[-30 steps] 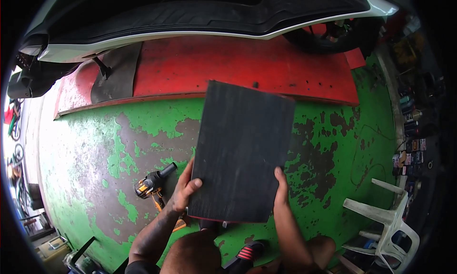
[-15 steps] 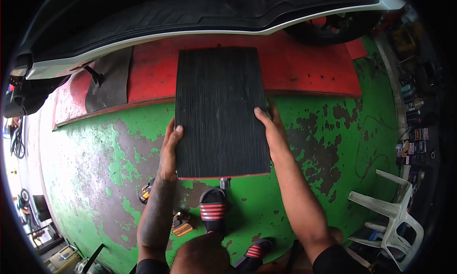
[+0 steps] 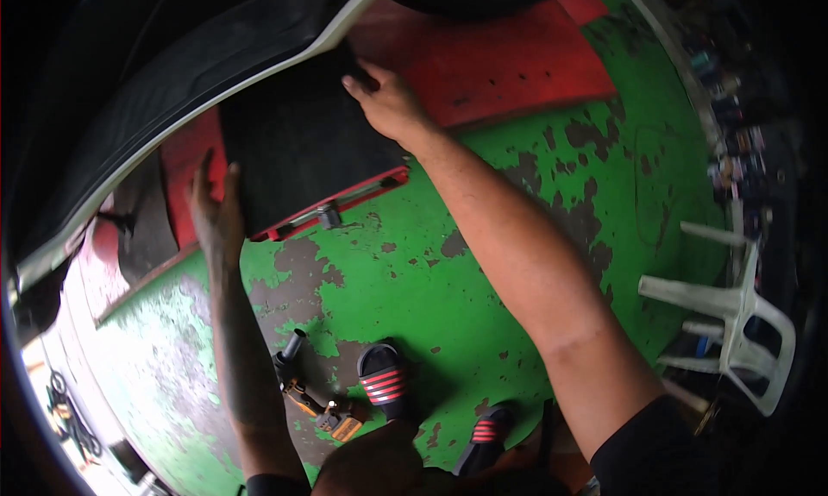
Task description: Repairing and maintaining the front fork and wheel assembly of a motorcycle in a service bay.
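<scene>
A black rectangular panel (image 3: pixel 297 142) with a ribbed top lies tilted over the red platform, beneath the vehicle's edge. Along its near side runs a red slotted bar (image 3: pixel 349 191) with a small dark metal piece (image 3: pixel 329 216) hanging from it. My left hand (image 3: pixel 216 216) is at the panel's left edge, fingers stretched and apart, thumb close against that edge. On the far right edge, my right hand (image 3: pixel 388 106) grips the panel, with thumb and forefinger over its top. The other right fingers are hidden, and both hands are slightly blurred.
The red platform (image 3: pixel 509 65) stretches across the back, with a dark mat (image 3: pixel 147 211) on its left. The vehicle's pale lower trim (image 3: pixel 259 78) hangs overhead. Cordless power tools (image 3: pixel 336 420) lie by my sandalled feet (image 3: pixel 384 379). A white plastic chair (image 3: pixel 733 302) lies at right.
The panel has moved away from me and to the left, over the platform and under the vehicle's edge. Both arms reach further out, and the left fingers have spread. The view has turned.
</scene>
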### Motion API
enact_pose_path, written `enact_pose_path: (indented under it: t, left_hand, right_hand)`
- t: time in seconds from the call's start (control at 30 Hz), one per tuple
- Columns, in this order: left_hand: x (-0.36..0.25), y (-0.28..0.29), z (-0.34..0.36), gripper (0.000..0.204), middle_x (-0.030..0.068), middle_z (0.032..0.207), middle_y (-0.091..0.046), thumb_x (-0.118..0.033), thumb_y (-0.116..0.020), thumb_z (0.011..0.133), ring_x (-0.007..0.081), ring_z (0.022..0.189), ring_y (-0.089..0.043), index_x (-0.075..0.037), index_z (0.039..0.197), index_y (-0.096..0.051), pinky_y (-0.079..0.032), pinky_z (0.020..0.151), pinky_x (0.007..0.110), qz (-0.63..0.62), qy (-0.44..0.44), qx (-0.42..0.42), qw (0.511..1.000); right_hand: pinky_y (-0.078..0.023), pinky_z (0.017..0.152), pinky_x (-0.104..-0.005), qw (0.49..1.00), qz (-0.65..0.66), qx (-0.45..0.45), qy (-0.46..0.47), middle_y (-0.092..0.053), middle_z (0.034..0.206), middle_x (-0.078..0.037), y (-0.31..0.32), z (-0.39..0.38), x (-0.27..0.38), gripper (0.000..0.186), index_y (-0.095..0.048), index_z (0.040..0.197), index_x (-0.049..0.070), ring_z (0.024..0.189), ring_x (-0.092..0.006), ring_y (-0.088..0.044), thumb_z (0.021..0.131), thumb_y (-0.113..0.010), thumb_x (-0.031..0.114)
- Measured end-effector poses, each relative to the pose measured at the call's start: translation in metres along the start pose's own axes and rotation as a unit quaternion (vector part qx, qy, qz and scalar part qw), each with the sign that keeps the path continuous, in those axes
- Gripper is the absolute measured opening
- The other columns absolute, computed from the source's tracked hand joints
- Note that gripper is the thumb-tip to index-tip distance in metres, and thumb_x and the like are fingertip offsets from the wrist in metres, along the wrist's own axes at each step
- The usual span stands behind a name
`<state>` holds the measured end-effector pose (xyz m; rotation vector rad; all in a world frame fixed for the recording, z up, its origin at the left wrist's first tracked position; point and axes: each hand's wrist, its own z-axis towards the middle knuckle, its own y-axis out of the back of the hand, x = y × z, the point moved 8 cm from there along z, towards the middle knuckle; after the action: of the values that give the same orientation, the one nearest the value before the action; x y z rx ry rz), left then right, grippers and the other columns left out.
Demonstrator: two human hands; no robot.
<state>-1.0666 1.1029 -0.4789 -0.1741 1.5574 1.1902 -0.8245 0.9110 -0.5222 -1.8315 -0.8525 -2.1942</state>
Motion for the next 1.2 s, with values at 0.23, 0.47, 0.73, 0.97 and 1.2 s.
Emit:
enact_pose_path:
  t: [0.23, 0.47, 0.73, 0.97, 1.2]
  left_hand:
    - [-0.113, -0.093, -0.079, 0.069, 0.0097, 0.152, -0.04, -0.03, -0.076, 0.082, 0.0358, 0.138, -0.04, -0.033, 0.145, -0.047, -0.03, 0.112, 0.058, 0.432, -0.321, 0.085, 0.838]
    - [-0.094, -0.095, -0.07, 0.071, 0.0058, 0.154, -0.041, -0.001, -0.066, 0.08, 0.0357, 0.138, -0.042, -0.029, 0.144, -0.05, -0.033, 0.113, 0.056, 0.448, -0.334, 0.029, 0.829]
    - [-0.091, -0.103, -0.021, 0.093, 0.0069, 0.163, -0.019, -0.014, -0.077, 0.078, 0.0381, 0.148, -0.022, -0.033, 0.154, -0.028, -0.022, 0.117, 0.06, 0.44, -0.288, 0.121, 0.842]
    - [-0.074, -0.11, -0.008, 0.079, 0.0125, 0.163, -0.016, -0.056, -0.06, 0.089, 0.0476, 0.147, -0.016, -0.032, 0.156, -0.025, -0.017, 0.113, 0.068, 0.429, -0.276, 0.137, 0.849]
    - [-0.08, -0.113, 0.003, 0.067, 0.0117, 0.162, -0.023, -0.057, -0.052, 0.093, 0.047, 0.145, -0.022, -0.034, 0.153, -0.032, -0.016, 0.113, 0.068, 0.405, -0.312, 0.071, 0.856]
  right_hand:
    - [-0.023, 0.116, -0.0569, 0.846, -0.482, -0.178, 0.142, -0.045, 0.143, -0.019, 0.115, -0.029, -0.057, 0.054, -0.051, 0.14, 0.016, 0.138, -0.0411, -0.036, 0.096, -0.052, 0.048]
    - [-0.01, 0.121, -0.056, 0.854, -0.512, -0.066, 0.065, -0.028, 0.157, -0.016, 0.103, -0.027, -0.091, 0.057, -0.038, 0.15, 0.022, 0.147, -0.0399, -0.021, 0.099, -0.039, 0.047]
    - [-0.006, 0.121, -0.0562, 0.852, -0.521, -0.045, 0.029, -0.022, 0.16, -0.017, 0.105, -0.026, -0.093, 0.059, -0.034, 0.152, 0.023, 0.148, -0.0393, -0.018, 0.1, -0.035, 0.05]
    - [-0.003, 0.122, -0.0559, 0.842, -0.54, -0.007, -0.003, -0.017, 0.162, -0.015, 0.101, -0.025, -0.088, 0.059, -0.03, 0.154, 0.024, 0.149, -0.0382, -0.013, 0.101, -0.032, 0.049]
    - [-0.002, 0.121, -0.0563, 0.836, -0.548, -0.019, 0.001, -0.016, 0.162, -0.017, 0.106, -0.026, -0.089, 0.06, -0.03, 0.154, 0.023, 0.15, -0.0395, -0.012, 0.101, -0.033, 0.051]
